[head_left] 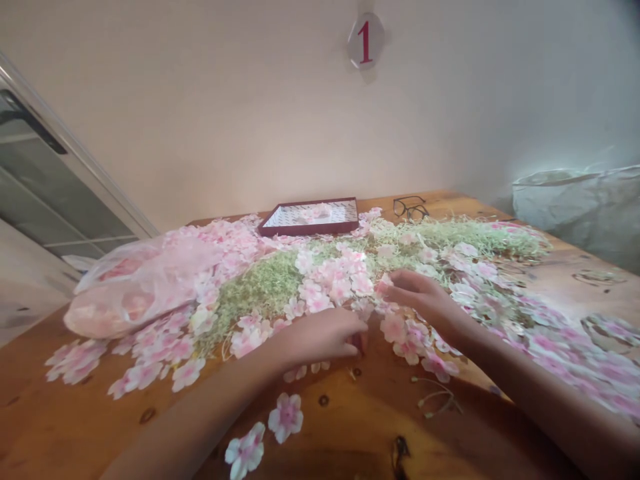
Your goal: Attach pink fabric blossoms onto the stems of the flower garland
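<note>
At the far left stands a glass door (pixel 40 173) in a pale frame, and beside it, on the wooden table (pixel 320 413), lies a translucent plastic bag (pixel 135 287) stuffed with pink petals. Loose fabric cherry blossoms (pixel 143 373) spread from the bag across the wood, and a long bed of pale green shredded filler (pixel 255 290) runs through them.

My left hand (pixel 320 337) sits palm down at the near edge of that bed, its fingers (pixel 350 330) curled over and pointing down. Under the fingertips shows a small dark red bit (pixel 357 344); I can't tell whether I'm gripping it or only touching it. Beyond that hand, at the back of the table, is a shallow maroon-rimmed box (pixel 309 218) with a patterned lining and a few blossoms inside.

My right hand (pixel 415 297) lies just beside the left, its fingers (pixel 395 283) loosely curved and reaching toward it over the pink flowers (whether they pinch anything, I can't tell). Behind it sit dark-framed glasses (pixel 411 209), and thin green wire loops (pixel 437 398) lie on the bare wood nearer me. Further right, more blossoms fan out, and a large white sack (pixel 575 213) stands past the table's far corner, below a round plaque marked "1" (pixel 366 41) on the wall to its left.
</note>
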`<action>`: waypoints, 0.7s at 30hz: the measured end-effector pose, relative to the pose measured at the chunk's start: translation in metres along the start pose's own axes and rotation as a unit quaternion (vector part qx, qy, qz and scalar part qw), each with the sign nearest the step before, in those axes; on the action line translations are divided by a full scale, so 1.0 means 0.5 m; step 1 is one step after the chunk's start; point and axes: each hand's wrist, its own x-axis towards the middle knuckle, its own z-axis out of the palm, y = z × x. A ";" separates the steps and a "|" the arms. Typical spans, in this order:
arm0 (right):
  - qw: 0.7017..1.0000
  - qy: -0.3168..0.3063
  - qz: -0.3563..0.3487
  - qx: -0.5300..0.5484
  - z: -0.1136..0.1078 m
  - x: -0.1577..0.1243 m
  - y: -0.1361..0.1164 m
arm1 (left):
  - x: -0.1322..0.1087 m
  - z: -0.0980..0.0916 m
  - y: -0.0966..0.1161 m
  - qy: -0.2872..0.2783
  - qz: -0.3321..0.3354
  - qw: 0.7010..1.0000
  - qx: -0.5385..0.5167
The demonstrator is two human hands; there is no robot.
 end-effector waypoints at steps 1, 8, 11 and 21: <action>1.000 -0.005 -0.001 -0.001 0.000 -0.001 -0.001 | 0.001 -0.002 0.001 0.017 0.001 1.000 0.000; 0.995 -0.022 0.003 0.093 0.002 -0.001 -0.007 | 0.011 -0.022 -0.001 0.190 -0.067 0.956 -0.214; 0.993 -0.043 -0.019 0.110 0.004 -0.005 -0.008 | 0.018 -0.023 -0.007 0.218 -0.089 0.912 -0.335; 0.992 -0.063 -0.043 0.096 0.007 -0.010 -0.010 | 0.020 -0.024 -0.006 0.243 -0.094 0.842 -0.472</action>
